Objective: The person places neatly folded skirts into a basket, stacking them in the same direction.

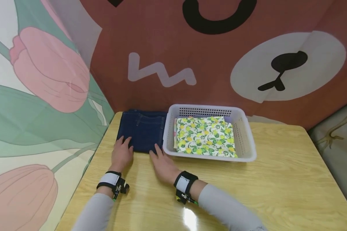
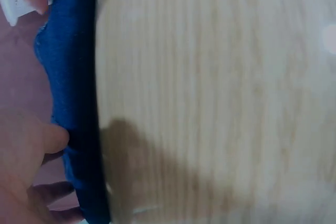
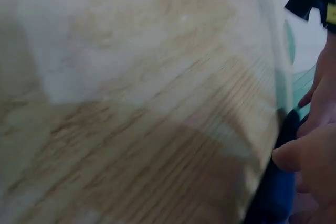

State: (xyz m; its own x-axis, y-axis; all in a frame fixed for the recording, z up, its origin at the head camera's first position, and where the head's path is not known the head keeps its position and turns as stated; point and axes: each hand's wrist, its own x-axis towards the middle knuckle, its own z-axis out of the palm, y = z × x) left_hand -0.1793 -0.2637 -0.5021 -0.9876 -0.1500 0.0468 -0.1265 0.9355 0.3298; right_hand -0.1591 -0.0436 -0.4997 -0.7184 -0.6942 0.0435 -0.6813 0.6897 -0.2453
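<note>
Folded dark blue jeans (image 1: 141, 136) lie flat at the back left of the table, a stitched pocket showing on top. My left hand (image 1: 122, 155) rests on their near left corner, fingers extended. At the near right corner, the fingertips of my right hand (image 1: 164, 165) touch the edge, close to the basket. In the left wrist view the thumb of the left hand (image 2: 23, 156) lies against the thick folded edge of the jeans (image 2: 73, 77). The right wrist view has the right hand (image 3: 312, 169) with its thumb at the denim (image 3: 273, 198).
A white plastic basket (image 1: 209, 157) stands directly right of the jeans. Folded cloth with a lemon print (image 1: 205, 136) lies on top of other fabric inside it. The wooden table (image 1: 283, 179) meets a bear-print wall hanging (image 1: 162, 38) at the back and a tulip-print one (image 1: 49, 70) at left.
</note>
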